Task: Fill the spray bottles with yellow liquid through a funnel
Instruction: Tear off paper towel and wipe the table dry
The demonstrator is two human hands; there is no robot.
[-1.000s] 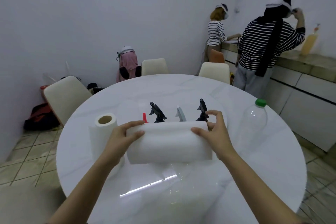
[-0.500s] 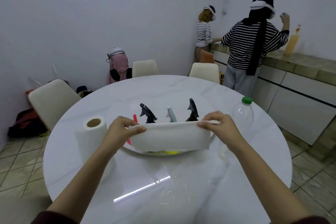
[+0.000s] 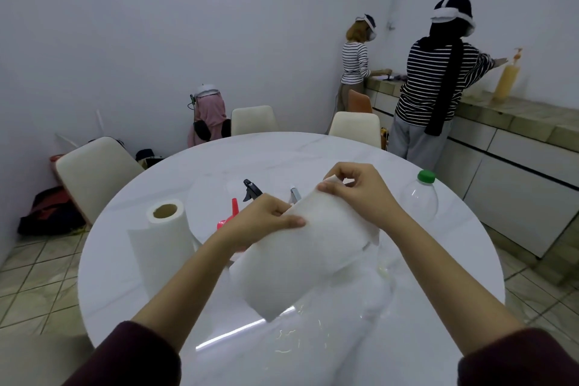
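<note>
I hold a white paper towel sheet (image 3: 300,257) up over the round white table (image 3: 313,354). My left hand (image 3: 263,219) pinches its left upper edge and my right hand (image 3: 360,191) pinches its top corner. Behind the sheet stand spray bottles on a clear tray: a black trigger head (image 3: 250,189) and a grey one (image 3: 295,194) show above it. A red funnel (image 3: 230,218) lies beside them, partly hidden by my left hand. The bottles' bodies are hidden.
A paper towel roll (image 3: 164,238) stands at the table's left. An empty clear bottle with a green cap (image 3: 419,197) stands at the right. Cream chairs (image 3: 94,172) ring the table. Two persons in striped tops (image 3: 435,84) work at the counter (image 3: 517,122) on the right.
The sheet was held flat and wide between both hands; now my hands have come closer together and the sheet hangs tilted and folded, covering more of the tray.
</note>
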